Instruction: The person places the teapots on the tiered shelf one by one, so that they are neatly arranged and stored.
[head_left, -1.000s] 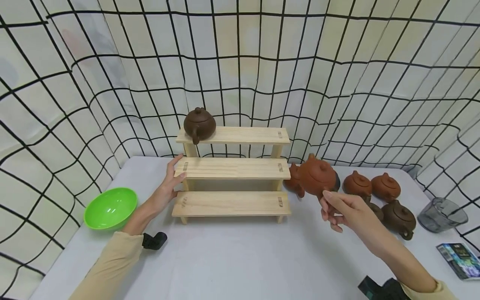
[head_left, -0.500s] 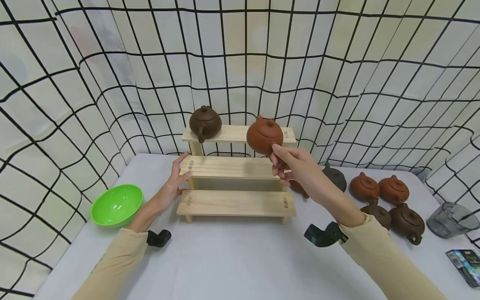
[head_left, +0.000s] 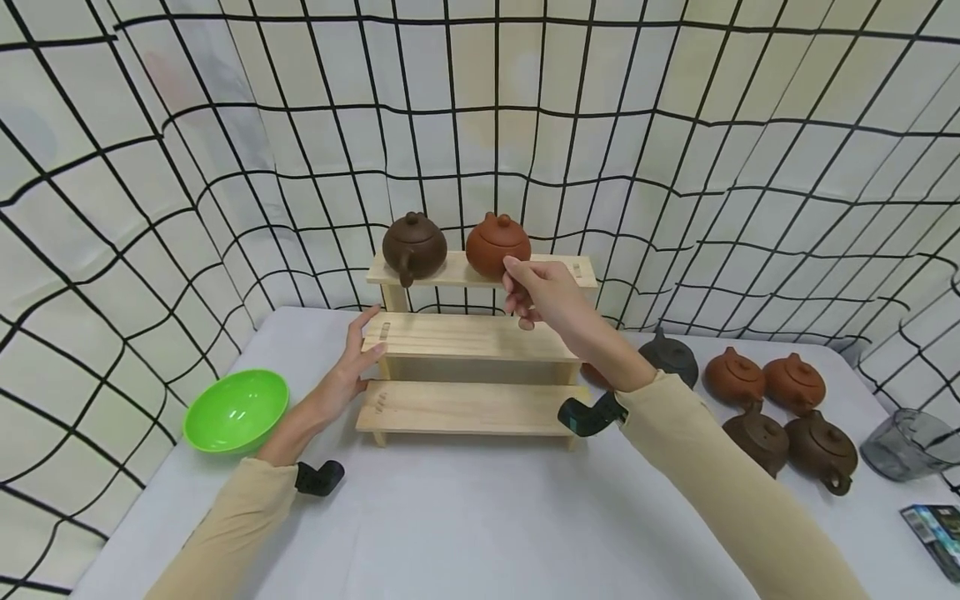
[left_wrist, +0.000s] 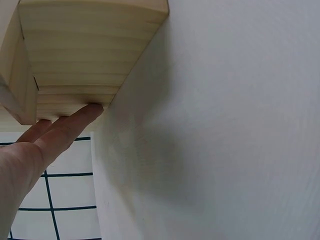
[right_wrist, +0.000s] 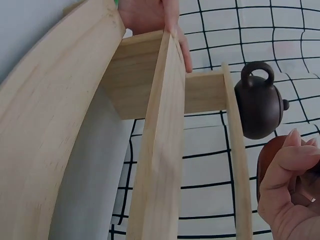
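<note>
My right hand (head_left: pixel 543 292) pinches a reddish-brown clay teapot (head_left: pixel 495 244) at its near side, on or just over the top step of a wooden three-step display rack (head_left: pixel 472 335); contact with the board is hard to tell. To its left on that step sits a dark brown teapot (head_left: pixel 414 247), handle toward me. In the right wrist view, my fingers (right_wrist: pixel 285 185) cover most of the reddish teapot (right_wrist: pixel 270 155). My left hand (head_left: pixel 345 371) grips the rack's left end at the middle step, thumb at its front edge. In the left wrist view, its fingers (left_wrist: pixel 65 132) lie along the wood.
Several more teapots, such as a reddish one (head_left: pixel 735 377) and a dark brown one (head_left: pixel 821 452), stand on the right of the white table (head_left: pixel 465 517). A clear cup (head_left: pixel 903 443) is farther right. A green bowl (head_left: pixel 236 411) stands left. Black netting (head_left: pixel 495 108) surrounds the table.
My right hand has carried the reddish teapot from the right of the rack, up and leftward, to the top step beside the dark one. My left hand stays at the rack's left end.
</note>
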